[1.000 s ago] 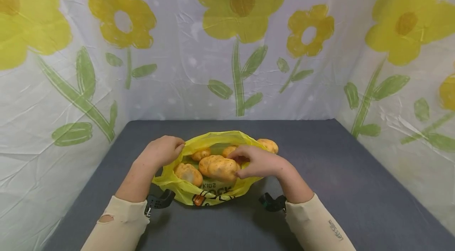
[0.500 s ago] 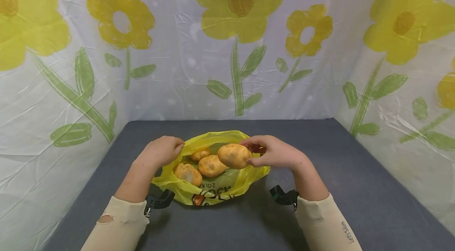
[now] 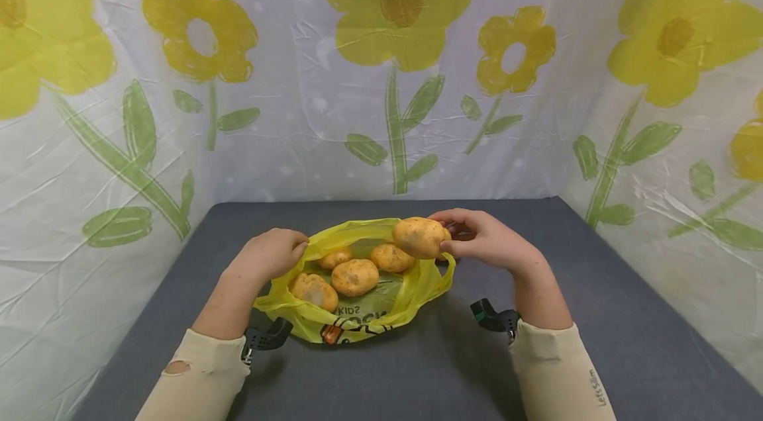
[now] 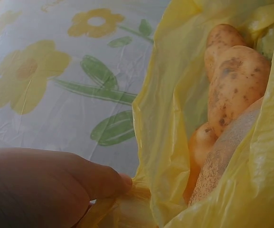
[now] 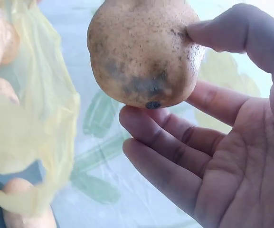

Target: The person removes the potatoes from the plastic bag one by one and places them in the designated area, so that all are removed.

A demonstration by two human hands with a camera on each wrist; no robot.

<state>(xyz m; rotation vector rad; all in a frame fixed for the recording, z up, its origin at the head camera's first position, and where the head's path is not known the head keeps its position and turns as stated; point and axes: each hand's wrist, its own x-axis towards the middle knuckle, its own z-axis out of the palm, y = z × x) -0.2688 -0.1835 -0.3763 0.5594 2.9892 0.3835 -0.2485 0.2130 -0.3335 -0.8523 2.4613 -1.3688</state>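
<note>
My left hand (image 3: 273, 254) pinches the left rim of a yellow plastic bag (image 3: 426, 285) lying with its mouth wide apart; thumb and gathered film show in the left wrist view. Several potatoes lie inside, among them a round potato (image 3: 355, 277) in the middle and a left potato (image 3: 314, 292) with a pale patch. Above the bag's right rim, my right hand (image 3: 491, 239) holds a potato (image 3: 419, 237) between thumb and fingers. Dark blotches mark this potato in the right wrist view. Outside the bag, another potato (image 5: 25, 209) lies on the table, mostly hidden in the head view.
Dark grey cloth covers the table (image 3: 381, 381). White hangings with yellow flowers (image 3: 286, 163) enclose its back and both sides. The bag's right handle loop (image 3: 444, 275) stands up near my right hand.
My right hand has lifted the potato out of the bag and carried it right and away from me, uncovering another potato beneath. The left hand has stayed on the rim.
</note>
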